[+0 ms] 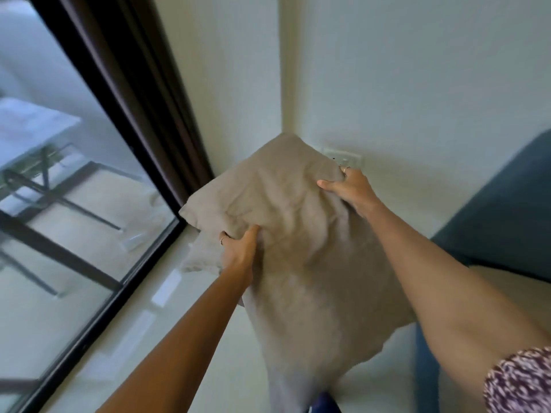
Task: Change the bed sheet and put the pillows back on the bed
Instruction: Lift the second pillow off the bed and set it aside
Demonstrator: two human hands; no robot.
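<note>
mostly blurred pillow (298,248), bottom cut off

Beige, wrinkled pillow (298,234) (soft, creased) held up, tilted, in the wall corner.

Dark-framed glass door (74,186) fills left side, brown curtain (143,84) bunched along its right edge. Through the glass, blurred: pale table top (26,123) on crossed dark metal legs, standing on a balcony floor. Glossy pale floor tiles (167,332) run beside the door track. Off-white wall (417,84) with a corner at center. White wall socket (353,160) low on the wall, partly hidden. Teal upholstered headboard (507,210) at right, edge-on to the wall.
</note>
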